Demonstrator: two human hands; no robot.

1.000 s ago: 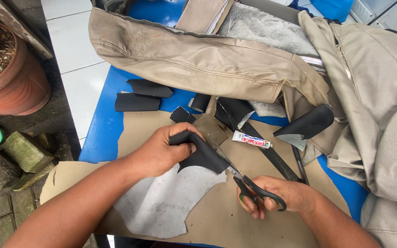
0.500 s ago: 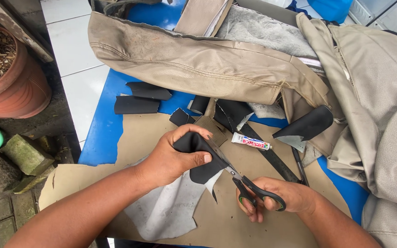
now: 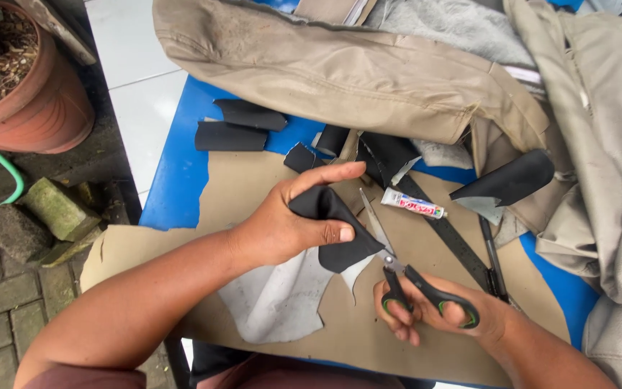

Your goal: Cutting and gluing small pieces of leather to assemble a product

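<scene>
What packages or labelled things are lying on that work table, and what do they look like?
Glue tube: small squeezable tube, white with red and blue printing, lying flat on the tan sheet just beyond the open scissors, left of the black ruler.
No other packages, signs or screens show.

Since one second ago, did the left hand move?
Yes. The left hand lifted the black piece up the picture, toward the glue tube.
</scene>
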